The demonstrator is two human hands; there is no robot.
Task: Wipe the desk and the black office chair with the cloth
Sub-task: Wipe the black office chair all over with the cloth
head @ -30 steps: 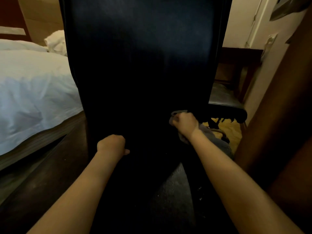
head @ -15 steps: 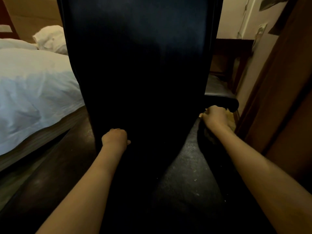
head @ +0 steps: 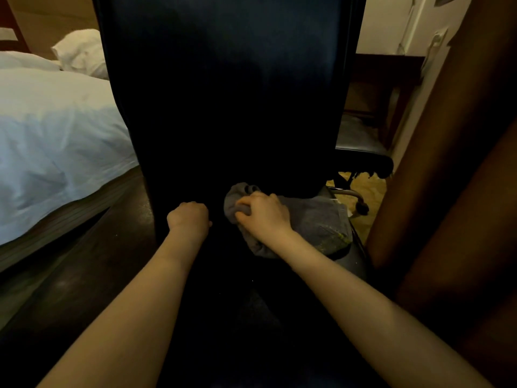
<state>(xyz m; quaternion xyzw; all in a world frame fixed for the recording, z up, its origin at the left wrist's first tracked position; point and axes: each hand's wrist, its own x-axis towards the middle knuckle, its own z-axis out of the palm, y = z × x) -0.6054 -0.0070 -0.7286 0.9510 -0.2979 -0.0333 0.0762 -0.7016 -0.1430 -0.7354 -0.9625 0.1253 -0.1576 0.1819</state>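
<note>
Back leftward, right hand's [head: 261, 217] fingers [head: 246, 203] clutch cloth [head: 316, 219].

- Looked like a bedroom, maybe in a hotel.
- Had a big bed [head: 56, 141] with white sheets on the left side.
- Had a soft white pillow [head: 81, 51] at the far end of that bed, next to a brown headboard [head: 56, 18].
- Had a tall black office chair [head: 223, 93] right in the middle, close beside the bed.
- Had a dark wooden table [head: 386, 68] at the back, against a pale wall [head: 386, 23].
- Showed a bit of yellow patterned floor [head: 369, 191] low on the right.
</note>
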